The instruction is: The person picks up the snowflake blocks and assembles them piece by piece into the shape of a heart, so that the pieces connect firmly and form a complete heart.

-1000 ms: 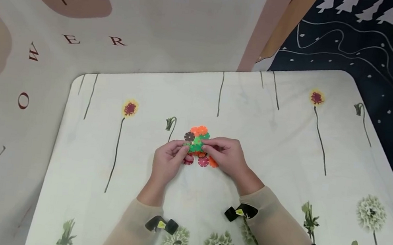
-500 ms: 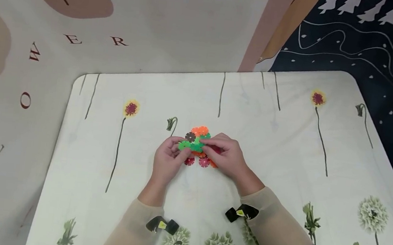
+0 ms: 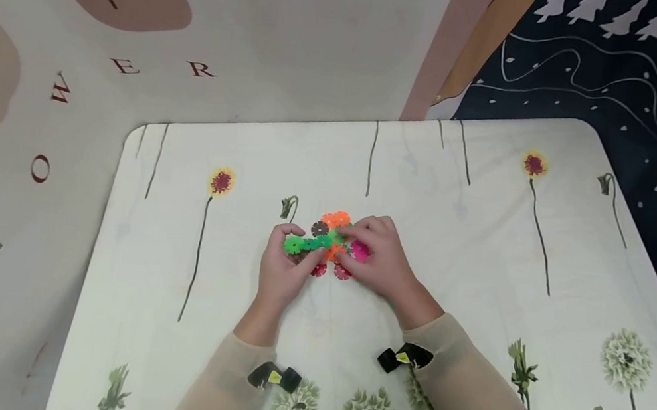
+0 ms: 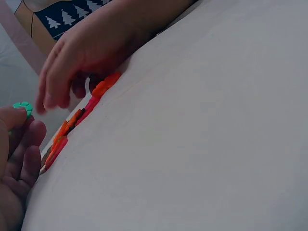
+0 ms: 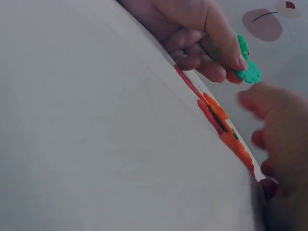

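Observation:
My left hand [image 3: 281, 270] pinches a short chain of green flower-shaped plastic discs [image 3: 308, 243] between thumb and fingers, held over the table. In the right wrist view the thumb presses on the green discs [image 5: 251, 73], raised above the other pieces. My right hand [image 3: 382, 256] is just right of the chain, thumb and forefinger apart, with nothing seen between them. Beneath both hands lies a small pile of loose discs: orange ones [image 3: 335, 219], a brown one [image 3: 319, 229], a pink one [image 3: 360, 250] and dark red ones [image 3: 342, 272]. My right fingers partly cover the pile.
The pile lies on a table with a white flower-print cover [image 3: 424, 208]. A pale wall [image 3: 321, 44] runs along the far and left sides, and a dark tree-print cloth [image 3: 616, 95] hangs at the right. Both wrists carry black cameras [image 3: 405, 359].
My left hand has drawn the green chain leftward, so more of it shows. The right fingers have parted from the chain, and the pink disc beside them has come into view.

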A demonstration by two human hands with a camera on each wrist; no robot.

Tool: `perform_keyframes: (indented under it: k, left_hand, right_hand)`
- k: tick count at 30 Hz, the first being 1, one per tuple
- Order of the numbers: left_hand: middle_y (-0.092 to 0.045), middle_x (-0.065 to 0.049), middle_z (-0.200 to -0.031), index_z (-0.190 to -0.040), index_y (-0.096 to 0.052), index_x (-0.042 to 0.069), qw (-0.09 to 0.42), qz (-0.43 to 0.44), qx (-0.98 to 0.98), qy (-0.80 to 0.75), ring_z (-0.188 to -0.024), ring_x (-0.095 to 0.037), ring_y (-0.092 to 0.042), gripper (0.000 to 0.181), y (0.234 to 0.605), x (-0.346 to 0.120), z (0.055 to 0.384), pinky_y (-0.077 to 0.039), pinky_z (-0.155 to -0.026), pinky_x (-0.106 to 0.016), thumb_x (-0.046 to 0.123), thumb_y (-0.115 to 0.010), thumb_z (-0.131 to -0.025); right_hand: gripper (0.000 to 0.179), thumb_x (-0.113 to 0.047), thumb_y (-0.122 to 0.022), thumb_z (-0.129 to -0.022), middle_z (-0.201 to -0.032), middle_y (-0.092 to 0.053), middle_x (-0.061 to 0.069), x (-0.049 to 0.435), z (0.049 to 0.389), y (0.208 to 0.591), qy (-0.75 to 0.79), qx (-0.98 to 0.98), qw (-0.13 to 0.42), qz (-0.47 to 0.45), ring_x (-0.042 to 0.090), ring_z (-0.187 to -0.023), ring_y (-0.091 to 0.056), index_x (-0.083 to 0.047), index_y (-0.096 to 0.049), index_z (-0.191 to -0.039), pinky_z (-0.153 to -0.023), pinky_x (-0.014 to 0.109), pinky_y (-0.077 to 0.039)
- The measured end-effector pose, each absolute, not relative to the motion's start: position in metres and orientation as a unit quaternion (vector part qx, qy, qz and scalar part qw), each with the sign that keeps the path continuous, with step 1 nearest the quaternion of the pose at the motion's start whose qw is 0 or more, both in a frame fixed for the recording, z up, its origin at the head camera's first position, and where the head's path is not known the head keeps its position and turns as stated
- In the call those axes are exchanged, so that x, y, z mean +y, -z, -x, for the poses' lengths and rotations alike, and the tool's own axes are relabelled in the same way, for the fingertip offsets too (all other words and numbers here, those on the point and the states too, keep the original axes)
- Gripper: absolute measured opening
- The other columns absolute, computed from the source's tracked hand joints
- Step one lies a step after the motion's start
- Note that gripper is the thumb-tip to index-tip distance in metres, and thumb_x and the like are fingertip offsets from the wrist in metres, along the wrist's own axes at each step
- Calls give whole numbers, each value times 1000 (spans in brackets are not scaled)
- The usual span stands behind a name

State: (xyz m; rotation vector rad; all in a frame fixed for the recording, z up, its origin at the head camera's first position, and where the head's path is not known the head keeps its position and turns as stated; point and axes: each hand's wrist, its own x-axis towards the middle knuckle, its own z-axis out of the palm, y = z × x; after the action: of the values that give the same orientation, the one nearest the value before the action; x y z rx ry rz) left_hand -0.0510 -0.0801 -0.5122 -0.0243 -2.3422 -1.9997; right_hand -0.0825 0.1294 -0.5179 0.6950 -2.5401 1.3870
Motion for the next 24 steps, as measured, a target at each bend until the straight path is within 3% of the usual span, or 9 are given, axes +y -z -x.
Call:
perform_keyframes:
  k: [4,11,16,19,24]
  left_hand:
    - [-72,-19,-93,-134,-44,1,13,-5,-728,686,-69,-19,-73,50,512,-79,50,-61,-65,-24,-5,-75,-95]
    - [-68,-15,-88,-139,-35,-3,15,9,-726,687,-68,-19,-67,53,512,-80,52,-58,-65,-21,-6,-69,-98]
    - [-63,-13,-92,-136,-28,-8,33,12,-710,704,-70,-15,-62,57,514,-81,53,-56,-65,-19,-9,-68,-96]
    - [-65,-15,-98,-136,-23,-12,44,22,-690,722,-70,-13,-61,59,515,-81,54,-56,-66,-18,-13,-66,-96]
    - [-67,-14,-100,-141,-25,-10,45,34,-697,715,-69,-15,-60,57,515,-81,53,-55,-66,-18,-10,-63,-100]
  right_hand:
    - [37,-28,-94,-82,-106,-64,1,128,80,516,-376,-895,53,-236,27,-106,-53,-14,-83,-115,-92,47,-44]
    - [35,-22,-94,-84,-101,-70,-3,126,81,513,-383,-896,38,-222,22,-100,-56,-14,-82,-115,-90,44,-45]
    - [38,-14,-92,-84,-87,-66,-5,126,83,513,-431,-871,38,-232,17,-88,-56,-10,-79,-120,-80,39,-47]
    - [27,-13,-92,-85,-80,-63,-6,126,83,514,-451,-857,44,-246,16,-83,-55,-12,-82,-110,-76,38,-46]
    - [23,-15,-92,-86,-86,-71,-5,127,82,515,-474,-850,49,-224,14,-87,-60,-12,-83,-107,-78,36,-50]
